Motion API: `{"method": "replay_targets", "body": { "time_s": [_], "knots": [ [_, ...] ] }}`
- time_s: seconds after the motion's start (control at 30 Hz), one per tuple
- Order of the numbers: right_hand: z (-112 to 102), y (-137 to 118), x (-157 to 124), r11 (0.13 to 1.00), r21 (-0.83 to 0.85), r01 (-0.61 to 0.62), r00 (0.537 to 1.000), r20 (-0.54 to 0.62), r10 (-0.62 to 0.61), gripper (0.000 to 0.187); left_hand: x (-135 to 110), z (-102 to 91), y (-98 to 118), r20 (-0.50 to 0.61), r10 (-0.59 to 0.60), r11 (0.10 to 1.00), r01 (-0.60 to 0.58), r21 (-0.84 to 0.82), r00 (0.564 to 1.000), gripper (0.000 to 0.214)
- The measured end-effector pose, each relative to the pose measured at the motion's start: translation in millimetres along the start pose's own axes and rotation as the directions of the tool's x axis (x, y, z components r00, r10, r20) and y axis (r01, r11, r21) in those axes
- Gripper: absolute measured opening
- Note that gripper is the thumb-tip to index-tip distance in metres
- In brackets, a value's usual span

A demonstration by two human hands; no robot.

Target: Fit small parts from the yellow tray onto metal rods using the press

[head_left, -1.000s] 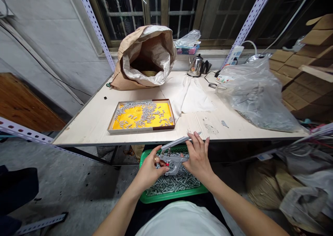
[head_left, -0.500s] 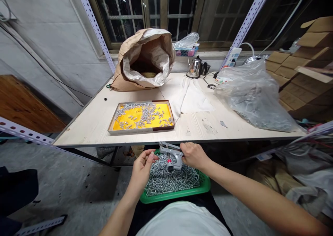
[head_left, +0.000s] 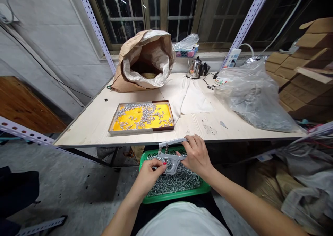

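Observation:
My right hand [head_left: 197,155] is wrapped round the handles of grey metal hand-press pliers [head_left: 173,158], whose upper lever is raised and whose spring shows. At the jaw, my left hand [head_left: 151,172] has thumb and fingers pinched together beside a small red part [head_left: 164,163]. Whatever lies between those fingertips is too small and covered to make out. Below both hands a green plastic basket [head_left: 175,196] rests on my lap, filled with loose silver screws [head_left: 179,182]. The pliers are held above these screws.
On the table [head_left: 85,125] lies a shallow tray [head_left: 139,132] with a yellow bottom and scattered small metal pieces [head_left: 148,114]. Behind it stands an open paper sack [head_left: 121,73]. A metal kettle [head_left: 194,69], white cloth [head_left: 195,99] and clear plastic bag [head_left: 260,97] are farther right.
The pliers' handles have spread from squeezed together to apart, and the upper lever has risen. My left hand has moved right and down to the jaw.

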State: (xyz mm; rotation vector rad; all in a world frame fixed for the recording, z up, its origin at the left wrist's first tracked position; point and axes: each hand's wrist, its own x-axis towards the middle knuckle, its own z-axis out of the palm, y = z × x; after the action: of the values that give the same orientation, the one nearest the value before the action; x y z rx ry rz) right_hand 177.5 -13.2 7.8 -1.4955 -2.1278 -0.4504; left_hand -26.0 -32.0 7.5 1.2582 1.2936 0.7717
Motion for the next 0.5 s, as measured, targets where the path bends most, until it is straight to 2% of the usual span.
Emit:
{"method": "replay_targets", "body": {
  "time_s": [0.1,0.27,0.4,0.5],
  "knots": [
    [-0.8,-4.7,-5.7,0.999,0.036,-0.033,0.999,-0.013,0.034,0.028,-0.2,6.8,-5.0,-0.044,-0.006,1.000,0.005,-0.016,0.999,0.021],
    [-1.2,-12.7,-14.2,0.989,0.047,-0.141,0.989,-0.042,0.143,0.035,-7.0,12.1,-2.3,-0.176,0.161,0.987,-0.159,0.026,0.971,0.022],
    [3.9,-14.1,-23.9,0.990,0.018,-0.139,0.987,-0.085,0.140,0.043,-11.7,6.9,-4.9,-0.157,0.250,0.963,-0.229,0.142,0.955,0.022],
    [13.7,-10.8,-31.9,0.996,-0.042,-0.083,0.992,-0.094,0.079,0.053,-7.2,3.1,-22.2,-0.131,0.281,0.955,-0.263,0.136,0.951,0.022]
  ]
}}
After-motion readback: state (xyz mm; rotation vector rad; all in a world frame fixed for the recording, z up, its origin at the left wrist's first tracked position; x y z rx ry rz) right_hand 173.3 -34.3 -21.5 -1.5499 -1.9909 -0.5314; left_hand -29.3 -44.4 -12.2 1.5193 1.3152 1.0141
